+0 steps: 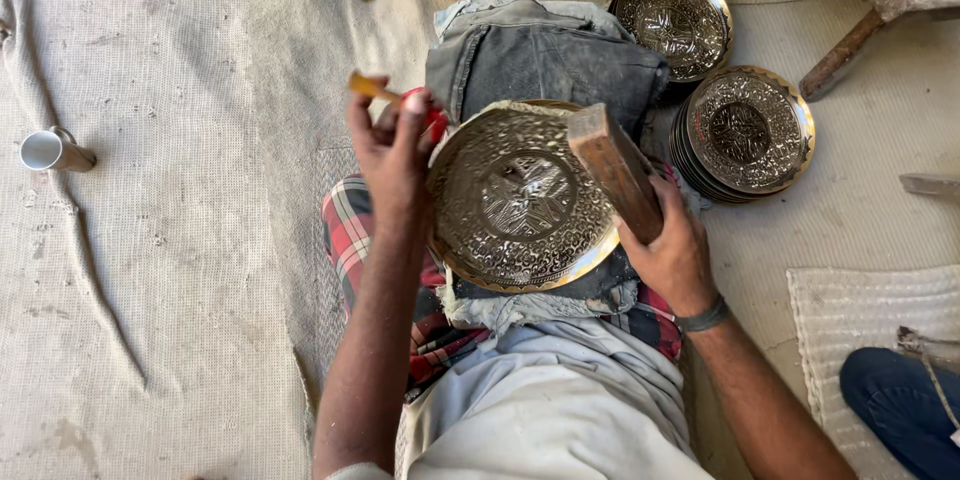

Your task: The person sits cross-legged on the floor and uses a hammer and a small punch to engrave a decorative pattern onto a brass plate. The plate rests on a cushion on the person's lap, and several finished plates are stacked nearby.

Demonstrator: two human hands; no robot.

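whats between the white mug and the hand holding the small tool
In the head view, only bare pale floor cloth lies between the white mug and the left hand; nothing sits on that stretch.

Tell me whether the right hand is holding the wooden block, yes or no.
Yes, the right hand grips the wooden block, which rests on the engraved plate.

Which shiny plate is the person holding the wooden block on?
The big plate on the lap, between both hands, with the wooden block resting on its rim. The other plates sit untouched on the floor.

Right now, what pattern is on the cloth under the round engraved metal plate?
Red, white and dark plaid cloth, clearest in the head view.
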